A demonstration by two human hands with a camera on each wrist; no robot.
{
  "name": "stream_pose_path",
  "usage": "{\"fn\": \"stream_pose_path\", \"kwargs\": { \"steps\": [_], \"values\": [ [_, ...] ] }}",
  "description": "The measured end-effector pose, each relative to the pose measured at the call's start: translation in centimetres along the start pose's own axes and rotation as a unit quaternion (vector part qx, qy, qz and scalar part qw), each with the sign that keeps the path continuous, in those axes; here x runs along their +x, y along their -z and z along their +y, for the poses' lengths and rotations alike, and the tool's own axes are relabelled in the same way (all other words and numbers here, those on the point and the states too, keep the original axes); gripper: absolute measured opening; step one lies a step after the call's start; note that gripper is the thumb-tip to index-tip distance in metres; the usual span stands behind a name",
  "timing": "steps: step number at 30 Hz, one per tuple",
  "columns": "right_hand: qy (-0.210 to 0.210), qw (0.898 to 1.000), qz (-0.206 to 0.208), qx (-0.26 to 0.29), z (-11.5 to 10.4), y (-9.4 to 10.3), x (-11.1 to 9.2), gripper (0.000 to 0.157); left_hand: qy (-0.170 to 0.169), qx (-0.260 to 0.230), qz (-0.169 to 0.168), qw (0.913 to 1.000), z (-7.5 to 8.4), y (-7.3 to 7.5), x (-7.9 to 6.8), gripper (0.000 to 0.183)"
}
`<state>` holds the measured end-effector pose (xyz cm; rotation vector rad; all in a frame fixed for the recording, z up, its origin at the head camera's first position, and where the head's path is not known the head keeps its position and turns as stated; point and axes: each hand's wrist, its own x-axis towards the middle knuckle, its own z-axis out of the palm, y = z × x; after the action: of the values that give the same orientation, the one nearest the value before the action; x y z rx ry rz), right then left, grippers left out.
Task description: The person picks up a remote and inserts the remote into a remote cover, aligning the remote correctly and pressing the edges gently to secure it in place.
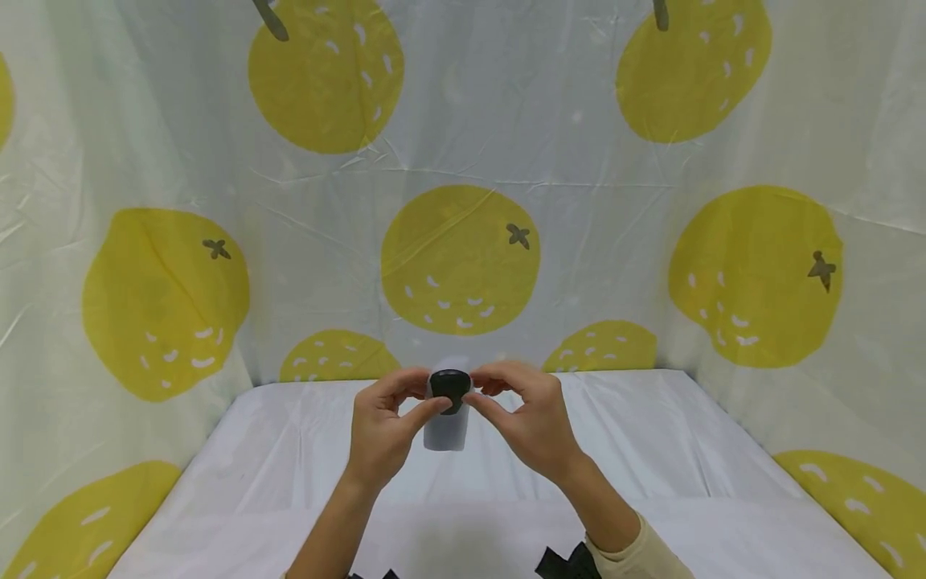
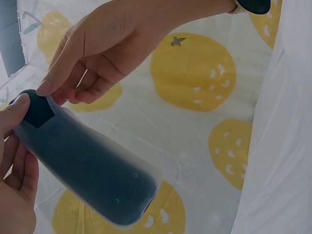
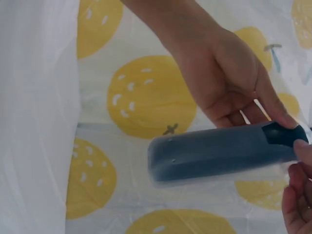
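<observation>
A long dark object with a rounded end (image 1: 450, 384) sits inside a frosted, see-through plastic sleeve (image 1: 444, 435). It is held up in front of the body, the covered length showing as a dark blue shape (image 2: 97, 161) through the plastic. Its bare dark end shows at the sleeve's mouth. My left hand (image 1: 383, 430) pinches this end from the left, thumb on the dark surface. From the right, my right hand (image 1: 531, 414) pinches the sleeve's mouth beside the dark end. Two small holes show near the sleeve's far end (image 3: 165, 161) in the right wrist view.
Below the hands lies a white-covered table surface (image 1: 289, 458). A pale curtain (image 1: 463, 121) printed with yellow fruit hangs behind it and along both sides. Black straps (image 1: 571, 560) show near the right forearm and its beige sleeve (image 1: 640, 555).
</observation>
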<state>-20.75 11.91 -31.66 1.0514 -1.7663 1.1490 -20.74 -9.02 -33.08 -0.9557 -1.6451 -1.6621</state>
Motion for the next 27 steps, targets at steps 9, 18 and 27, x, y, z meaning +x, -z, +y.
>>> {"fn": "stream_pose_path", "kwargs": {
  "steps": [9, 18, 27],
  "values": [
    [-0.060, 0.998, -0.016, 0.013, -1.1, 0.5, 0.0, 0.018, -0.044, 0.011, -0.043, 0.9981, -0.3, 0.1, 0.1, 0.036],
    [-0.181, 0.983, 0.024, 0.018, -2.1, -0.3, 0.0, 0.014, -0.162, 0.168, -0.056, 0.9709, -1.0, 0.1, 0.2, 0.047],
    [-0.112, 0.991, 0.075, -0.015, -1.9, -1.1, -0.5, 0.017, -0.146, 0.205, -0.033, 0.9672, -1.1, -0.4, 0.0, 0.042]
  ]
}}
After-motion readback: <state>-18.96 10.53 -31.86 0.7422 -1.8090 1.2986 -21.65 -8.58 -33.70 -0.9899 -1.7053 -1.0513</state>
